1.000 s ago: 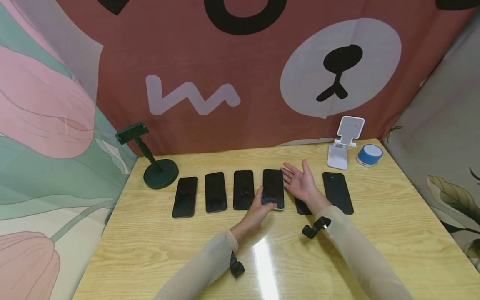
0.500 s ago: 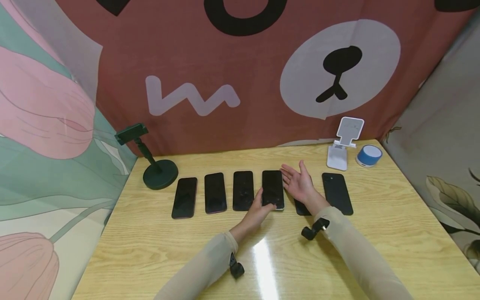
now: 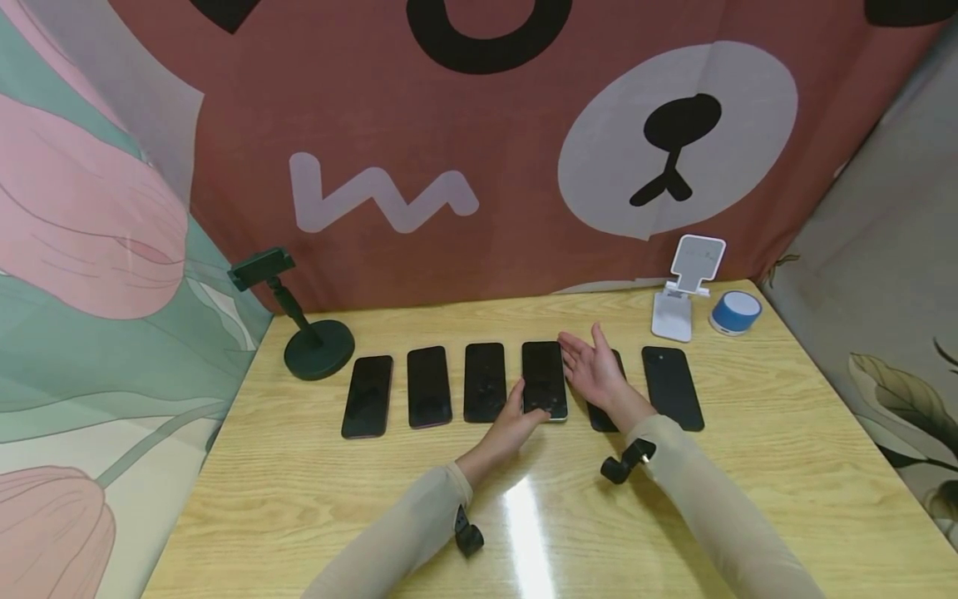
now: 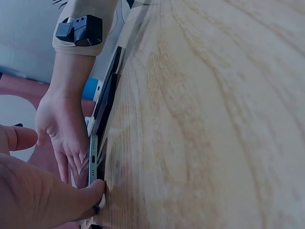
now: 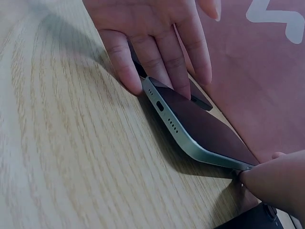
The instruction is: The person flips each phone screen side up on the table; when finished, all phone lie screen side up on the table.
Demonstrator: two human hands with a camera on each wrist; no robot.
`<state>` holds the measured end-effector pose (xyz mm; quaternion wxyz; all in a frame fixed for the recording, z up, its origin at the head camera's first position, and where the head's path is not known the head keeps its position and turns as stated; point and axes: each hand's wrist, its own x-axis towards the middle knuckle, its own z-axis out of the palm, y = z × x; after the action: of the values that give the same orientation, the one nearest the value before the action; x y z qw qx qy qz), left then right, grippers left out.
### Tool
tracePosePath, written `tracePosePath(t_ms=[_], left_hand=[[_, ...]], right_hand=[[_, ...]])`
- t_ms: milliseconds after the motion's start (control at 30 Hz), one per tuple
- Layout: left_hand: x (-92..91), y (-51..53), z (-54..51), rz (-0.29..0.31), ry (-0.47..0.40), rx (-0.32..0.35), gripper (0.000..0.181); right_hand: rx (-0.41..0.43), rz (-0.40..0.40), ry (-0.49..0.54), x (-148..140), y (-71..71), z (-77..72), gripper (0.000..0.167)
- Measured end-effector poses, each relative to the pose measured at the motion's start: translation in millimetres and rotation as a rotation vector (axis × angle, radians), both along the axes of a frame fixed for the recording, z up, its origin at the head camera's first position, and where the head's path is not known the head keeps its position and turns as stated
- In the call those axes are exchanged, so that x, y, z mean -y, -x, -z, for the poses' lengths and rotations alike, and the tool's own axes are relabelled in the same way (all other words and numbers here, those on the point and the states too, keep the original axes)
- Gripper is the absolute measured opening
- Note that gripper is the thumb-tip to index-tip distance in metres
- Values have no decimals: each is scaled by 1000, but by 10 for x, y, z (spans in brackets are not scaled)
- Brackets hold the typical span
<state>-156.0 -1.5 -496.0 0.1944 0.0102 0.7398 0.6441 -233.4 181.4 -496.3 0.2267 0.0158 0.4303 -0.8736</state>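
Note:
A black-screened smartphone (image 3: 544, 374) with a pale green frame lies among a row of phones; its charging port faces the near side. At its lower left corner is my left hand (image 3: 509, 428). The right wrist view shows this hand's fingers (image 5: 157, 57) straight, the nearest one touching the corner, and the thumb held apart. My right hand (image 3: 599, 374) rests palm up along the right edge, fingers extended leftward and thumb raised. One right fingertip (image 5: 267, 176) meets that edge. Beneath this hand, another black phone (image 3: 602, 418) is partly hidden.
Three dark phones lie to the left, the nearest one (image 3: 485, 378) beside my left hand. A black phone (image 3: 674, 387) with a lens showing lies at the right. Behind stand a dark green phone stand (image 3: 318, 348), a white phone stand (image 3: 672, 316) and a blue speaker (image 3: 736, 314).
My right hand has shifted slightly left, uncovering more of the phone beneath it. My left hand and the green-framed phone hold nearly still.

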Motion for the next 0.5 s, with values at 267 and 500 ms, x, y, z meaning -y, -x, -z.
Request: tracePosePath(t_ms=[267,500], left_hand=[[-32,19,-30,4,57,31,80],[-22,19,-29,7,81,33,79]], right_hand=[[0,-4,-14,-4,-25,-14,83],[-8,-1,-37,14,-26,-13,83]])
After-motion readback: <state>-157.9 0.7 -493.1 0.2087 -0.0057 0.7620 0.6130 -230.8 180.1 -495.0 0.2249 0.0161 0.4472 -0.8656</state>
